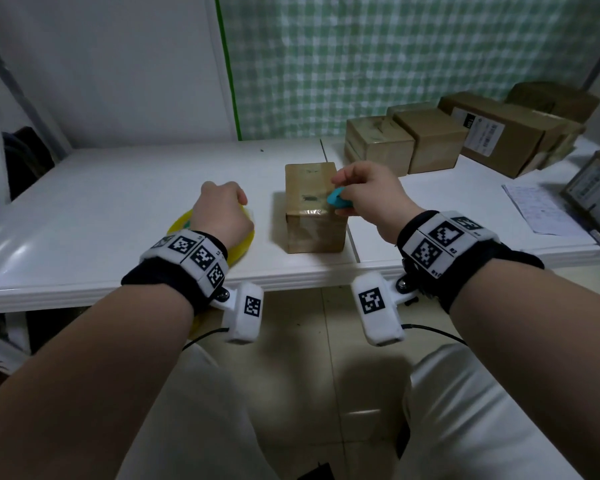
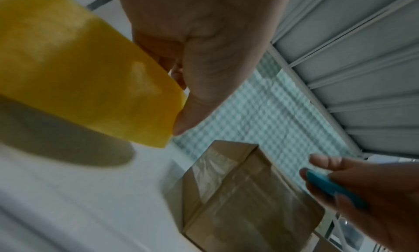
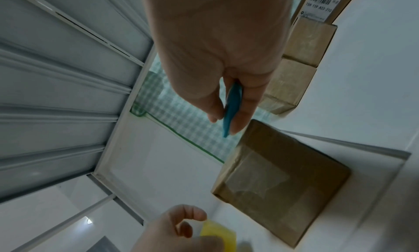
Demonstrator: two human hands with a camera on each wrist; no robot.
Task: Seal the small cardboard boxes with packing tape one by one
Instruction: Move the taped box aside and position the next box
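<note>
Head view: one box (image 1: 314, 206) taped, tape being cut.
Left hand (image 1: 222, 216) is gripping the roll (image 1: 182, 220); right hand (image 1: 364, 192) is pinching a cutter (image 1: 336, 199); more boxes (image 1: 378, 143) waiting at 2 o'clock.

My left hand (image 1: 222, 216) grips yellow tape roll (image 1: 179, 223) on white table (image 1: 101, 202); my right hand (image 1: 368, 195) pinches blue cutter (image 1: 336, 199) over taped box (image 1: 314, 209).
</note>
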